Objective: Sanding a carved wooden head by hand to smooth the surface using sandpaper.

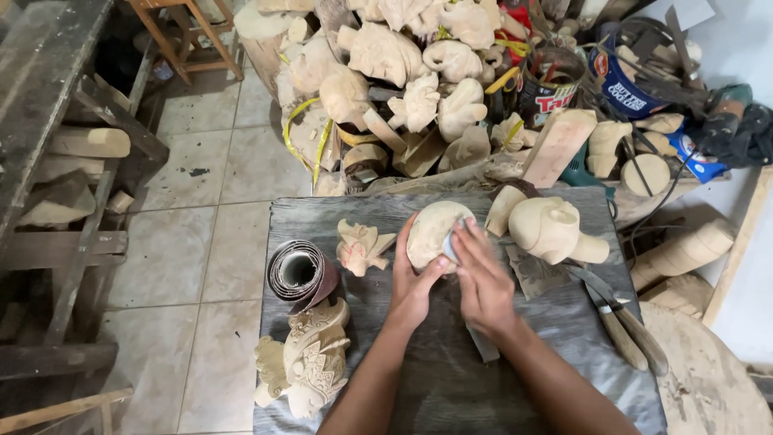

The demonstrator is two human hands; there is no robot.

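My left hand (412,283) grips a rounded pale wooden carving (431,229) from its left side, holding it on the dark grey work table (451,379). My right hand (481,278) presses a small piece of sandpaper (451,246) against the right side of that carving, fingers laid flat over it. A small carved winged figure (362,246) lies just left of my left hand. A larger smooth rounded carving (551,229) lies just right of my right hand.
A roll of sandpaper (299,274) and an ornate carved piece (310,358) sit at the table's left edge. Carving tools (616,314) lie at the right. A heap of unfinished wooden carvings (403,72) and tins (547,80) stands behind the table. Tiled floor (201,242) lies left.
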